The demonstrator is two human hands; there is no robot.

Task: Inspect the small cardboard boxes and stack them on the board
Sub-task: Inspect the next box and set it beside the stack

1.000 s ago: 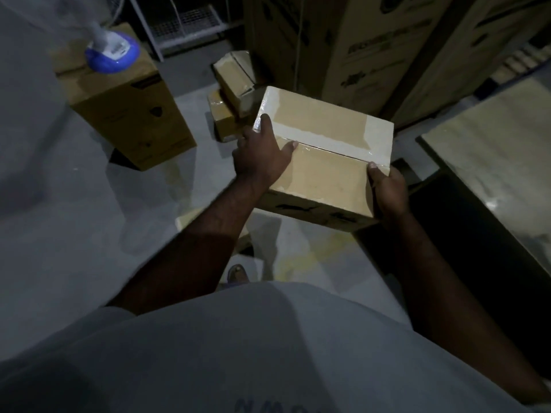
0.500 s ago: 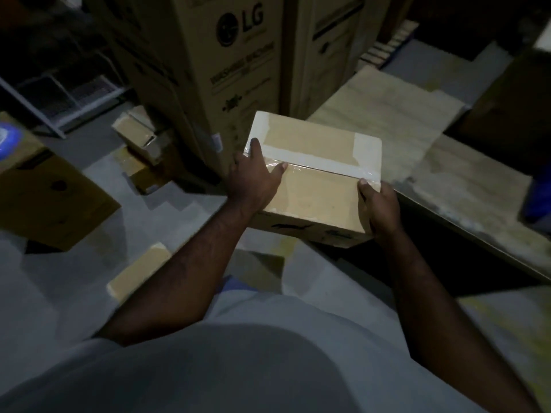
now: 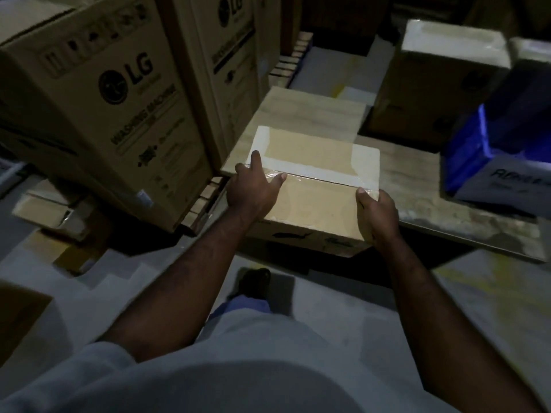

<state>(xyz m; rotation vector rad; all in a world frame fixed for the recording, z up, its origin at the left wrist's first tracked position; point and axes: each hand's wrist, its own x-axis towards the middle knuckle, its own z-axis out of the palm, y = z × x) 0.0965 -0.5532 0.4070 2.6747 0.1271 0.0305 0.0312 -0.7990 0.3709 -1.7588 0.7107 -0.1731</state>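
Observation:
A small taped cardboard box is held between both hands, over the near left edge of a pale wooden board. My left hand lies on the box's top left corner, thumb across the tape seam. At the near right corner my right hand grips the box, thumb on top and fingers down the side. Whether the box touches the board cannot be told. Two more small boxes lie on the floor at the left.
Tall LG washing-machine cartons stand to the left, close to the board. A large taped carton and a blue crate sit at the board's far right. My foot is on the grey floor below.
I have turned right and carried the box from above the floor to the board's edge. The grip of both hands is the same.

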